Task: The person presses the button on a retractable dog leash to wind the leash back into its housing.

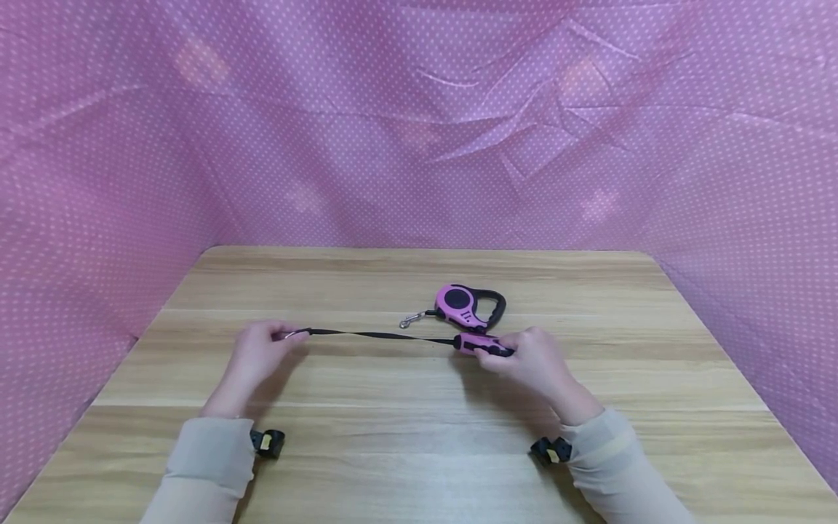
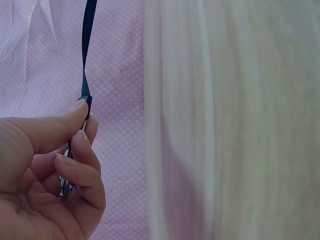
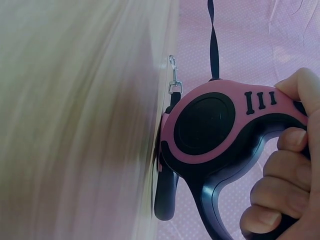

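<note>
My right hand (image 1: 533, 362) grips the black handle of a pink and black retractable dog leash (image 3: 205, 125), fingers curled round it and thumb on top of the casing. From the casing a black strap (image 1: 380, 335) runs out to the left, pulled nearly straight with a slight twist. At its far end my left hand (image 1: 258, 356) pinches the strap's end fitting between thumb and finger, the other fingers curled about the metal clip (image 2: 65, 180), which they partly hide. A second pink and black leash (image 1: 456, 306) lies on the table just beyond, its silver clip (image 1: 411, 319) pointing left.
The wooden table (image 1: 366, 451) has its far edge against a pink polka-dot cloth (image 1: 419, 145), which also hangs at both sides. Small black wrist cameras (image 1: 268, 443) sit on the inner side of each forearm, over the table.
</note>
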Motion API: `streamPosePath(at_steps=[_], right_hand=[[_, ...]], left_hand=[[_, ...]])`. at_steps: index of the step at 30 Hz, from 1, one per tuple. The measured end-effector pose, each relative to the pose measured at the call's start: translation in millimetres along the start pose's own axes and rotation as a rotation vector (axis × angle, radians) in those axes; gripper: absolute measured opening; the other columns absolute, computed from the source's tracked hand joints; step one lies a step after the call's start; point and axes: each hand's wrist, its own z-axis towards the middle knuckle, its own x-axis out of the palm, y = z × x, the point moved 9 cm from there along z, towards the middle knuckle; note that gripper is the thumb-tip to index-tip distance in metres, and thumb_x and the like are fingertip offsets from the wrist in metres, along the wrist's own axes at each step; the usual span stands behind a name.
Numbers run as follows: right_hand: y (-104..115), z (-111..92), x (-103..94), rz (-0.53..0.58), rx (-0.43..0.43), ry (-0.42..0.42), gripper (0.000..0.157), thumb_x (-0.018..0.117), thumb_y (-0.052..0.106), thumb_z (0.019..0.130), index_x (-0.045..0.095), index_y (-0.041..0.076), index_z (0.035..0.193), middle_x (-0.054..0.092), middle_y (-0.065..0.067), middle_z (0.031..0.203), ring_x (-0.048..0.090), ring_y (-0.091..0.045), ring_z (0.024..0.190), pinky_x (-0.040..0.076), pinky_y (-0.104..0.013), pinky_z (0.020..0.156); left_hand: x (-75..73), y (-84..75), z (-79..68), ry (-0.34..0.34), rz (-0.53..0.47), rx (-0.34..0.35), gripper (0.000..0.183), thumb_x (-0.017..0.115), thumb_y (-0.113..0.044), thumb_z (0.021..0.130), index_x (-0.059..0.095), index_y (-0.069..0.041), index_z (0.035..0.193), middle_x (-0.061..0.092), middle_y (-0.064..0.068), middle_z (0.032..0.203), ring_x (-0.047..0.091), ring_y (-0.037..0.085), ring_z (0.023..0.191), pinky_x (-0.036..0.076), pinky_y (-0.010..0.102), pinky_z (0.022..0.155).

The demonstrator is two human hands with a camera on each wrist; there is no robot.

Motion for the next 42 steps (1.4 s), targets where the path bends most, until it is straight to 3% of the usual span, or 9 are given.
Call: streamPosePath(at_steps=[13, 21, 42], right_hand=[[5, 2, 3.0, 0.0, -0.035, -0.016, 0.045, 0.075, 0.038, 0.08, 0.049, 0.02, 0.047, 0.042, 0.015, 0.042, 0.033, 0.0, 0.041, 0.03, -0.019, 0.042], [5, 3, 4.8, 0.013, -0.013, -0.005, 0.047, 0.075, 0.037, 0.081, 0.048, 0.019, 0.047, 0.04, 0.016, 0.042, 0.032, 0.0, 0.041, 0.029, -0.019, 0.042], [11, 3, 8.8, 0.017, -0.025, 0.008, 0.05, 0.075, 0.038, 0.081, 0.044, 0.02, 0.047, 0.034, 0.017, 0.041, 0.028, 0.001, 0.041, 0.027, -0.019, 0.043]], left_hand=[[4.2, -9.2, 4.1, -0.013, 0.002, 0.024, 0.037, 0.064, -0.03, 0.097, 0.067, 0.0, 0.117, 0.07, 0.018, 0.109, 0.063, 0.025, 0.094, 0.051, 0.035, 0.082], [7.5, -13.0, 6.8, -0.018, -0.008, 0.032, 0.033, 0.065, -0.029, 0.096, 0.069, -0.002, 0.114, 0.071, 0.017, 0.109, 0.062, 0.024, 0.093, 0.048, 0.029, 0.077], [16.1, -21.6, 8.0, -0.017, -0.031, 0.043, 0.03, 0.068, -0.027, 0.094, 0.071, -0.003, 0.112, 0.071, 0.016, 0.109, 0.062, 0.024, 0.093, 0.049, 0.031, 0.078]])
